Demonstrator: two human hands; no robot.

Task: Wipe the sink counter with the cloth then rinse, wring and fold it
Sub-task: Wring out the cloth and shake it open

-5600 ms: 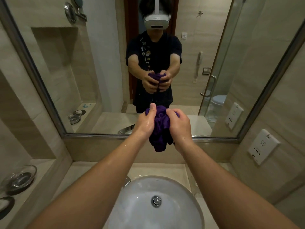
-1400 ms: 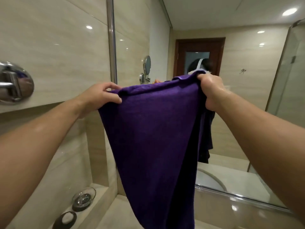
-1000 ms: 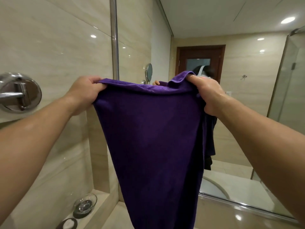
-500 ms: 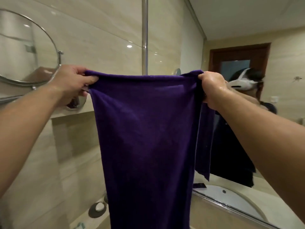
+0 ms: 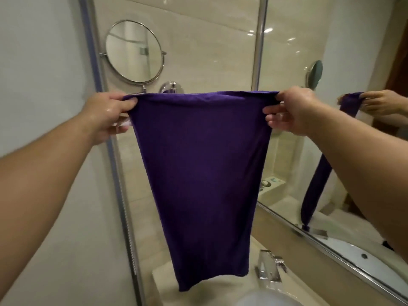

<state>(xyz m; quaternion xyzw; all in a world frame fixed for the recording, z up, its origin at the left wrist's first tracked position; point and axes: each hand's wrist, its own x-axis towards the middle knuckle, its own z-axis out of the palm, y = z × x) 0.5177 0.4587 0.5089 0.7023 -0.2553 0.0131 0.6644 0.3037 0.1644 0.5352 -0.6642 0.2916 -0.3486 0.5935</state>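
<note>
Left hand (image 5: 108,113): raised at chest height, thumb and curled fingers pinching the top left corner of the cloth; the skin glistens, possibly wet.
Round mirror (image 5: 134,51): on the tiled wall, above and behind the left hand.
Cloth (image 5: 198,173): purple, stretched flat between both hands and hanging down in the air, its bottom edge above the counter (image 5: 165,277), not touching it.
Faucet (image 5: 269,268): chrome, just right of the cloth's lower corner, beside the sink (image 5: 265,300) rim.
Right hand (image 5: 295,111): pinching the top right corner, lower fingers extended loosely beneath.
Wall mirror (image 5: 331,140): far right, reflecting the cloth and a hand.
</note>
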